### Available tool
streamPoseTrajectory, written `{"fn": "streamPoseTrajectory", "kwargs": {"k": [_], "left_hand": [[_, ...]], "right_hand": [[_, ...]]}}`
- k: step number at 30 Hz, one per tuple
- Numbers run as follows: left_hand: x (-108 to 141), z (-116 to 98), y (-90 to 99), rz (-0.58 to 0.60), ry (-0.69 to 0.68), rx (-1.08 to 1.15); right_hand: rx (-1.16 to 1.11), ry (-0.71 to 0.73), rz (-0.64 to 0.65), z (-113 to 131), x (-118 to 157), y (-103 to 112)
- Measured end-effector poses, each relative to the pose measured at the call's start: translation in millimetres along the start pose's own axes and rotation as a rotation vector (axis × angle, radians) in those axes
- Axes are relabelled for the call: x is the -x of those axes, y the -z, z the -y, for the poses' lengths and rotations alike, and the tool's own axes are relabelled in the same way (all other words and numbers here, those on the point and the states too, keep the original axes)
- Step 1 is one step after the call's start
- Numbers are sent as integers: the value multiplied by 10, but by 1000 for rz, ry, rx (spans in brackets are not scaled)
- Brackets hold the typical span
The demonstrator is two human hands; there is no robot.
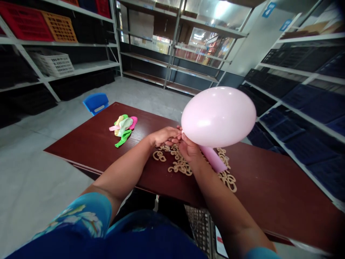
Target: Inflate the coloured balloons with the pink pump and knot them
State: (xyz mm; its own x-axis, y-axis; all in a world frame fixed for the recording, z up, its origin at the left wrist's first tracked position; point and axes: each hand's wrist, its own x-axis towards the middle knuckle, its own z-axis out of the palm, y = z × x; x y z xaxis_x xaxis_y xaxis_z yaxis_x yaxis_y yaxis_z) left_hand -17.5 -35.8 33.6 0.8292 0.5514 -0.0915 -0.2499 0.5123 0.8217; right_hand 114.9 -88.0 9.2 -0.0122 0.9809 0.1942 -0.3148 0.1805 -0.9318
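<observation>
An inflated pale pink balloon [218,117] is held up over the table, its neck end pointing left toward my fingers. My right hand [189,146] is closed around the neck, just below the balloon's left end. My left hand [167,136] meets it there, fingers pinched at the same neck; the fine detail between the fingertips is too small to make out. Beneath my hands lies a spread of tan curly scroll-shaped pieces [181,167]. A pink tube-like object [214,159] rests among them, partly hidden by the balloon and my right arm.
Several uninflated balloons [125,126], green, yellow, white and pink, lie on the left of the dark red-brown table [88,138]. A blue chair [96,103] stands behind its far left corner. Shelving with crates [55,63] lines the left, and more shelves [304,93] stand right.
</observation>
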Motion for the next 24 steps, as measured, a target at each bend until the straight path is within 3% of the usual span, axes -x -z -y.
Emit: {"fn": "streamPoseTrajectory", "kwargs": {"k": [4, 7, 11, 17, 21, 24], "left_hand": [[-2, -125, 222, -85, -239, 271], [-22, -173, 391, -165, -407, 442], [-85, -140, 575, -271, -471, 501], [-174, -65, 721, -350, -506, 464], [-194, -57, 720, -386, -490, 400], [-187, -65, 688, -404, -457, 354]], "right_hand": [[419, 25, -76, -82, 28, -21], [784, 124, -32, -125, 35, -11], [1176, 252, 103, -105, -34, -33], [1679, 303, 246, -135, -255, -133], [1714, 199, 240, -229, -380, -158], [1426, 185, 68, -234, -412, -97]]}}
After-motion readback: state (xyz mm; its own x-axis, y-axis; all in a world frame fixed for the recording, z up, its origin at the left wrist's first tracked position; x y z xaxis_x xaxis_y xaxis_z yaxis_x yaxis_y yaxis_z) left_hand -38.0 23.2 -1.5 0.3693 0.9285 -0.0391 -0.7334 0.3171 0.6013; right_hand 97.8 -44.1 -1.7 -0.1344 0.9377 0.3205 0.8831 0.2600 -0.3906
